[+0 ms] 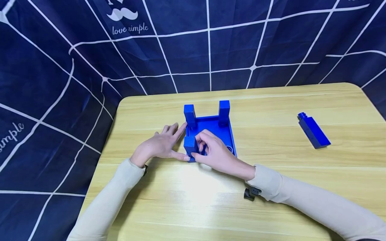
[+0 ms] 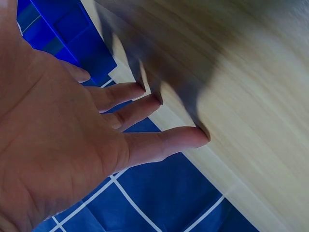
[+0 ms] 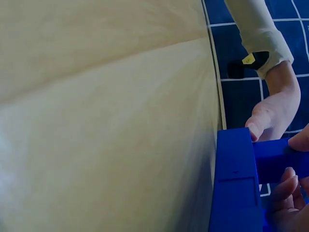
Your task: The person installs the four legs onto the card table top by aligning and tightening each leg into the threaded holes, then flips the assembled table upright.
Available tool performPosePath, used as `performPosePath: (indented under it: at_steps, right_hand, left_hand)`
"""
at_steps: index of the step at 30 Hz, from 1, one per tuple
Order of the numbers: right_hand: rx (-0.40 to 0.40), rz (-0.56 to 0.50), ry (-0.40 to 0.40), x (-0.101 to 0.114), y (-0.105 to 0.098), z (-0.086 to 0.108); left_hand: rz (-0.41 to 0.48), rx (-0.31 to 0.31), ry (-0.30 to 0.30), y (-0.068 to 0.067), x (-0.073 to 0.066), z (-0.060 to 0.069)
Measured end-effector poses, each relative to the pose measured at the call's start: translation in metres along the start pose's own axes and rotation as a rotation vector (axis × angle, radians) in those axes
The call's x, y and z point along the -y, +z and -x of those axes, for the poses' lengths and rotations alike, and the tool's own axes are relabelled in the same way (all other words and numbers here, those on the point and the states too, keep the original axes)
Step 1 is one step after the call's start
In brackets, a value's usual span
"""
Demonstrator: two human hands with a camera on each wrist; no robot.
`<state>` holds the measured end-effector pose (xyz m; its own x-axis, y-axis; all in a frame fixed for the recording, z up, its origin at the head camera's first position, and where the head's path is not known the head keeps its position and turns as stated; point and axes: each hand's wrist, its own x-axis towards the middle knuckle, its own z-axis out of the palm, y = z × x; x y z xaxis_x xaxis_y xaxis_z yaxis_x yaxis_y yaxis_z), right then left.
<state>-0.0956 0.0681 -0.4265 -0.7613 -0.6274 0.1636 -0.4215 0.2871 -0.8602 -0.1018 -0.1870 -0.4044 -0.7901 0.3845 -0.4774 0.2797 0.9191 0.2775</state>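
Observation:
A shallow blue square base (image 1: pixel 213 129) lies on the table with three blue block-shaped legs standing upright at its corners. My right hand (image 1: pixel 216 152) pinches the near-left leg (image 1: pixel 191 144) between thumb and fingers; in the right wrist view this leg (image 3: pixel 271 157) joins the base (image 3: pixel 235 181). On the base's left side rests my left hand (image 1: pixel 163 144), fingers spread, thumb at the near-left corner and index finger by the far-left leg (image 1: pixel 190 114). The far-right leg (image 1: pixel 224 112) stands untouched. A round socket (image 1: pixel 230 149) shows at the near-right corner, partly behind my right wrist.
Apart from the base, a loose blue leg (image 1: pixel 314 131) with a threaded end lies on the right of the wooden table (image 1: pixel 265 207). A dark blue cloth (image 1: pixel 193 53) with white lines hangs behind the table and along its left side.

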Motion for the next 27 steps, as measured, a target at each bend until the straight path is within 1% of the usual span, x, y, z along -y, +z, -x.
performPosePath:
  at_steps: [3,11,17,27]
  right_hand:
    - [0.009,0.001,0.005,0.0013,-0.0004,-0.0001]
    - [0.026,-0.027,0.047,0.0015,-0.0006,-0.0006]
    - [0.016,-0.048,0.044,0.0007,-0.0002,-0.0010]
    - [0.006,-0.037,0.043,0.0004,0.0011,-0.0006]
  left_hand:
    - [-0.005,-0.002,0.002,0.0004,0.0000,-0.0001]
    - [-0.012,-0.001,-0.003,0.0011,0.0006,0.0000]
    - [-0.003,-0.008,0.004,0.0014,0.0010,0.0009]
    - [-0.003,-0.013,0.004,0.0009,0.0002,0.0014]
